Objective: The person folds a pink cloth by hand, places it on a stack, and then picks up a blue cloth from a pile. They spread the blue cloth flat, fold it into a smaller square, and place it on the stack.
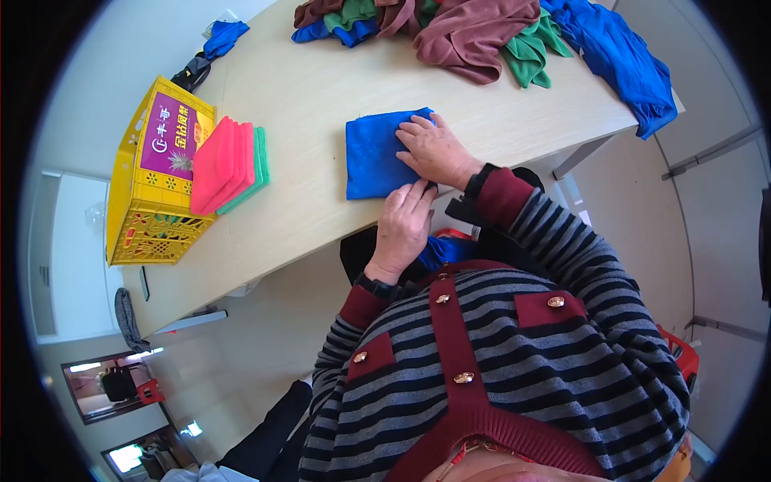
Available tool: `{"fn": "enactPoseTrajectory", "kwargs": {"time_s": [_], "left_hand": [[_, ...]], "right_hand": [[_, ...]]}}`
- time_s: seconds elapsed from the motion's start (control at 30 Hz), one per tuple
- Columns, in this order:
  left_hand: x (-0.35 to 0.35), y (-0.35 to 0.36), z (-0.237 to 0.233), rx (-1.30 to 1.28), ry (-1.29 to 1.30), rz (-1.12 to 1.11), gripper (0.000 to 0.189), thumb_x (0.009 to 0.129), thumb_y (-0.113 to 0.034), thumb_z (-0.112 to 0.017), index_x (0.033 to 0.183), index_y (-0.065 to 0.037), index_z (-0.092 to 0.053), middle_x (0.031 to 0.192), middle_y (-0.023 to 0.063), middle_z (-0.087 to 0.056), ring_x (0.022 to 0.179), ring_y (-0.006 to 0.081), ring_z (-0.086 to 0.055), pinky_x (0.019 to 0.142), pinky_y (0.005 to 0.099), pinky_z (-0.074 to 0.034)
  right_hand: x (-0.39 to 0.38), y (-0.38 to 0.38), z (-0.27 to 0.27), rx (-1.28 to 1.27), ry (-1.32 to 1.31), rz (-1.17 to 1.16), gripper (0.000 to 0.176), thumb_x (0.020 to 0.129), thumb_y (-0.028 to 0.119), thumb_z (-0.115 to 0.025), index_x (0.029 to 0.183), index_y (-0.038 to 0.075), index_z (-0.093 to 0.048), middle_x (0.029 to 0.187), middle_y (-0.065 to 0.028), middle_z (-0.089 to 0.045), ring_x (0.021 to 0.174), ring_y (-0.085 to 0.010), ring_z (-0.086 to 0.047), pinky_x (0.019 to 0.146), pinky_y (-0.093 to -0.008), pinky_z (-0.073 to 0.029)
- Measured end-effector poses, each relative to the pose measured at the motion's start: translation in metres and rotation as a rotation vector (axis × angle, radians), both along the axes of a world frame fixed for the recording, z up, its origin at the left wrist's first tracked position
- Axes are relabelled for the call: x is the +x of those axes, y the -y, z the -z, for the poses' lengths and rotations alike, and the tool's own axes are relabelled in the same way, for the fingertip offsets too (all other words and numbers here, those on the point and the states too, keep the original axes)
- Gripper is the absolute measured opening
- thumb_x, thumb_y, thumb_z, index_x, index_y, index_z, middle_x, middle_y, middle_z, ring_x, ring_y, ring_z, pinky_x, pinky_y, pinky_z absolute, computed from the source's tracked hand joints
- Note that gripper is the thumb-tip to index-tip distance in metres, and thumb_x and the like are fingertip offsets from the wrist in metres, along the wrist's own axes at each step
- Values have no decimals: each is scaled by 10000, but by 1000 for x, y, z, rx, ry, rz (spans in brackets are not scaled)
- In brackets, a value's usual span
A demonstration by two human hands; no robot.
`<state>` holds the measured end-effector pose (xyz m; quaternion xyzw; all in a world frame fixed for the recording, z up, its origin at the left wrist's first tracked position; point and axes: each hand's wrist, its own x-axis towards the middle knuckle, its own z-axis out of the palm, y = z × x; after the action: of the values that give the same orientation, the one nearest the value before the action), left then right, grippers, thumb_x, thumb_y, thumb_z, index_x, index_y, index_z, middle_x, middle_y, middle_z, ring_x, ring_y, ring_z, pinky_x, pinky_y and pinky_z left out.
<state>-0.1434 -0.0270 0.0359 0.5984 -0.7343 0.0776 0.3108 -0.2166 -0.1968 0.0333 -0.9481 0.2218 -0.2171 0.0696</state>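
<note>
A blue cloth [369, 153], folded into a flat rectangle, lies near the table's front edge. My right hand [438, 150] rests on its right part, fingers spread and palm down, pressing on the fabric. At the near right corner is my left hand [401, 225], its fingers drawn together on the cloth's edge. The thumb side of that hand is partly hidden, so the grip shows only in part. More blue fabric [446, 251] sits at my lap, below the table edge.
A yellow plastic crate [173, 197] stands at the left. Folded pink cloths [221, 165] and green cloths [259, 173] lean beside it. Loose brown cloths [474, 36], green cloths [534, 56] and blue cloths [614, 60] are heaped along the far side of the table [297, 104].
</note>
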Motion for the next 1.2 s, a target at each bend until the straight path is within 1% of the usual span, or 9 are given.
{"fn": "enactPoseTrajectory", "kwargs": {"time_s": [0.07, 0.2, 0.27, 0.3, 0.4, 0.53, 0.7, 0.8, 1.2], "left_hand": [[14, -1, 3, -32, -52, -37, 312, 814, -11, -685, 1126, -1, -688, 1137, 161, -682, 1039, 331, -637, 932, 430, -510], [55, 11, 8, -98, -212, -184, 205, 871, -22, -650, 1070, -6, -696, 1058, 163, -706, 957, 351, -665, 861, 442, -537], [77, 27, 8, 11, -181, -347, 257, 968, -130, -591, 1191, -28, -670, 1244, 176, -666, 1123, 364, -631, 984, 463, -494], [84, 38, 11, 14, -180, -344, 257, 968, -130, -591, 1191, -28, -670, 1244, 176, -666, 1123, 364, -631, 984, 463, -494], [103, 60, 31, 127, 3, -318, 391, 1040, -259, -500, 1361, -54, -587, 1447, 180, -548, 1342, 352, -506, 1142, 507, -362], [104, 67, 36, 291, -66, -352, 516, 1064, -347, -441, 1498, -68, -456, 1593, 163, -386, 1485, 313, -340, 1221, 540, -213], [105, 67, 29, 333, 111, -398, 551, 1060, -367, -443, 1525, -72, -419, 1616, 144, -355, 1506, 302, -306, 1215, 565, -214], [111, 78, 23, 368, 134, -140, 578, 1061, -401, -425, 1548, -91, -386, 1642, 109, -318, 1514, 297, -292, 1210, 582, -212], [132, 115, 27, 411, 79, -356, 551, 1053, -405, -446, 1539, -147, -415, 1603, 97, -394, 1501, 281, -327, 1187, 567, -252]], "right_hand": [[-1, -11, -9, 28, -95, 48, 536, 990, 382, -568, 1384, 19, -557, 1473, -161, -517, 1427, -350, -409, 1191, -536, -269], [19, -32, 8, -55, 6, 76, 599, 997, 417, -546, 1439, 14, -515, 1533, -190, -451, 1466, -386, -348, 1205, -541, -237], [27, -33, 14, -11, -13, 92, 622, 998, 434, -535, 1453, 13, -500, 1549, -196, -429, 1476, -391, -331, 1210, -545, -223], [31, -33, 16, 30, -33, 101, 644, 999, 452, -523, 1468, 11, -485, 1564, -203, -407, 1486, -396, -313, 1215, -548, -210], [32, -29, 21, 82, -50, 136, 683, 1000, 482, -504, 1491, 10, -458, 1585, -213, -377, 1500, -402, -286, 1222, -554, -188], [21, -17, 23, 95, -42, 222, 722, 995, 512, -493, 1511, 10, -429, 1599, -221, -355, 1509, -411, -263, 1228, -560, -169], [15, -14, 19, 141, -40, 274, 748, 988, 521, -504, 1523, 8, -403, 1605, -232, -338, 1513, -421, -249, 1228, -565, -167], [16, -15, 20, 155, -51, 288, 755, 987, 524, -508, 1525, 6, -397, 1607, -237, -332, 1514, -422, -245, 1226, -566, -175], [13, -14, 18, 94, -82, 266, 744, 995, 526, -504, 1523, 13, -402, 1608, -242, -321, 1516, -419, -241, 1221, -559, -202]]}}
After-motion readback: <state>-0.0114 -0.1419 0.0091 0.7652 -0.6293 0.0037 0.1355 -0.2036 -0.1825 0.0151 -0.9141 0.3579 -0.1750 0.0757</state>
